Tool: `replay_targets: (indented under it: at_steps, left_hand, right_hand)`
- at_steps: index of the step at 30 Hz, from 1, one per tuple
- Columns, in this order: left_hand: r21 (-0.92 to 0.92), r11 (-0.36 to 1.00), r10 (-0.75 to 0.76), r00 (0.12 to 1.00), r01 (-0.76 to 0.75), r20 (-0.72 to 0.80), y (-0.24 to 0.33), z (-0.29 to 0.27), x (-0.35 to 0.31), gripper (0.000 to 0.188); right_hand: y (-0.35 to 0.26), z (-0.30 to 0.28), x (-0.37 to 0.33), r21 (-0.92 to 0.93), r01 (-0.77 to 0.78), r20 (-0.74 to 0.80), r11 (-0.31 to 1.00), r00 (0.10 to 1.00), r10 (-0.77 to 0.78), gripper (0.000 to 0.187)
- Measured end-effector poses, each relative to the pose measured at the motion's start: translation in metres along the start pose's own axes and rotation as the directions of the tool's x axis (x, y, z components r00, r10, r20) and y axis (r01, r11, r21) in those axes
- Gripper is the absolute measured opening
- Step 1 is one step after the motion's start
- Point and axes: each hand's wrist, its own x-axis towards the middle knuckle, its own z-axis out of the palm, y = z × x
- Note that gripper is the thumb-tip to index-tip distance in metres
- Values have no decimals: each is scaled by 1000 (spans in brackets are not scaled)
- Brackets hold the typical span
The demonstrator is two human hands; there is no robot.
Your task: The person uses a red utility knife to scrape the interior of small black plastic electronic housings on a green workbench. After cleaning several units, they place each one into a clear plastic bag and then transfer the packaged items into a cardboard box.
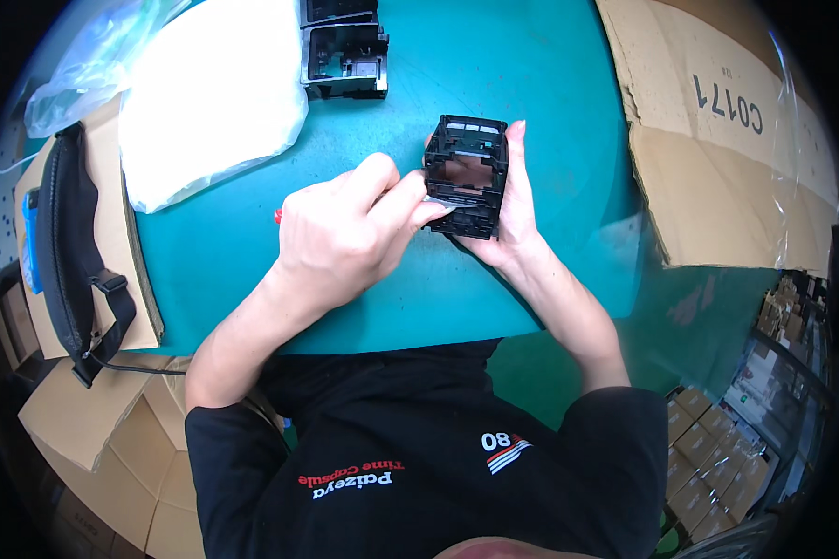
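A black plastic frame [464,194] is held above the green table [382,317], at about 1 o'clock from the middle of the view. Its long axis runs nearly from 12 to 6 o'clock, the upper end leaning slightly toward 1. The end with the pale small panels is pointed to 12 o'clock, and its hollow side is turned up to the camera. The frame is gripped by the right hand [516,214] from its 3 o'clock side, with the thumb directed to 12. By the left hand [340,233], closed, a slim tool [279,215] is gripped; its red end is seen at 9 o'clock of the fist, and its other end is directed toward 3, over the lower part of the frame. Whether the frame is touched by this tip cannot be told. Similar black housings [345,90] are placed at 11 o'clock, beside a white bag [214,102].
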Motion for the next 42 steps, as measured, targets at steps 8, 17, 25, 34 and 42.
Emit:
replay_targets:
  at_steps: [8,17,25,34,42]
  left_hand:
    - [5,999,42,999,-42,14,-6,-4,7,27]
    - [-222,974,-68,995,51,-68,-19,-19,7,74]
    - [-434,901,0,999,18,41,-23,-13,6,72]
    - [-347,938,62,977,12,202,-23,-22,10,51]
    - [-225,969,169,931,-98,324,-27,-28,13,44]
  right_hand:
    - [-11,-11,3,197,98,151,975,980,-129,75]
    - [-33,-6,-4,-675,731,645,-99,519,-562,84]
    - [-34,-21,-5,-397,912,777,-101,275,-566,105]
    - [-34,-20,-5,-330,932,792,-149,188,-581,96]
    - [-33,-17,-5,-328,933,784,-145,184,-593,82]
